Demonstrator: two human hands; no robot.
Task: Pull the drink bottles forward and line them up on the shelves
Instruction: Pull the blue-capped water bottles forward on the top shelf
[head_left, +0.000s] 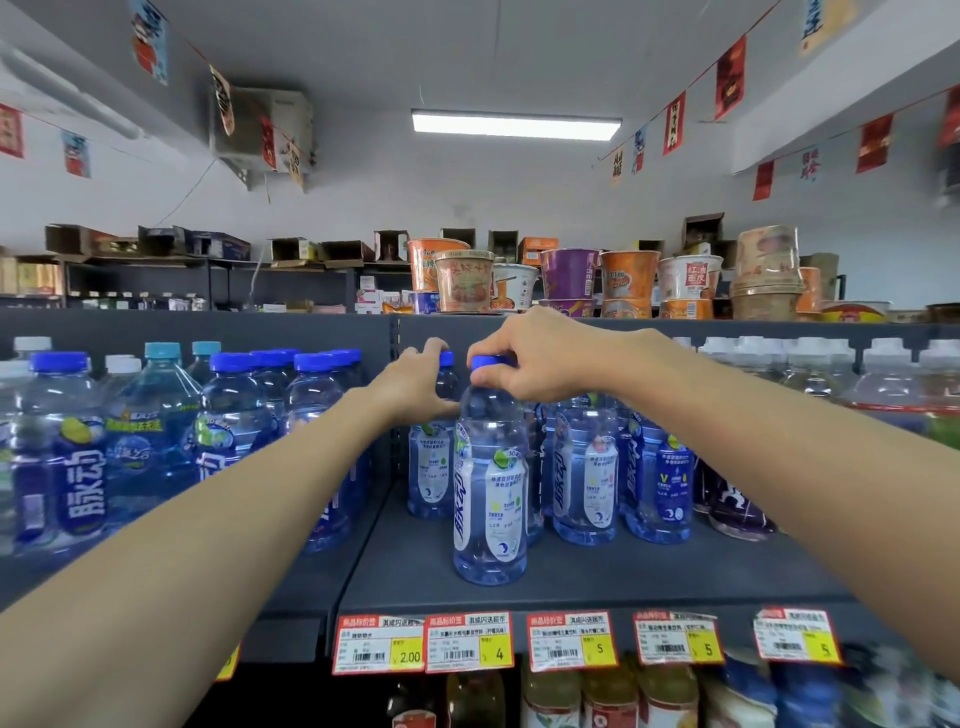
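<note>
Both forearms (208, 519) reach in from the near edge toward mid-shelf. Right hand (535, 358): fingers curled over the blue cap of the front bottle (488, 493), grasping it from above. That bottle stands upright directly below the right hand, forward of the others and nearest the shelf lip. Top grip probably chosen for sliding it without tipping.

Left hand (415, 382): wrapped round the neck of a second bottle (431, 467), just left of and behind the first; judged next to come forward. More bottles (587, 467) stand in a loose row below the right wrist, set back.

Surface: dark grey shelf (623, 566), price tags (470, 642) on its front edge beneath both hands. Above the hands, noodle cups (566, 275); overhead, a lit ceiling light (517, 124).
</note>
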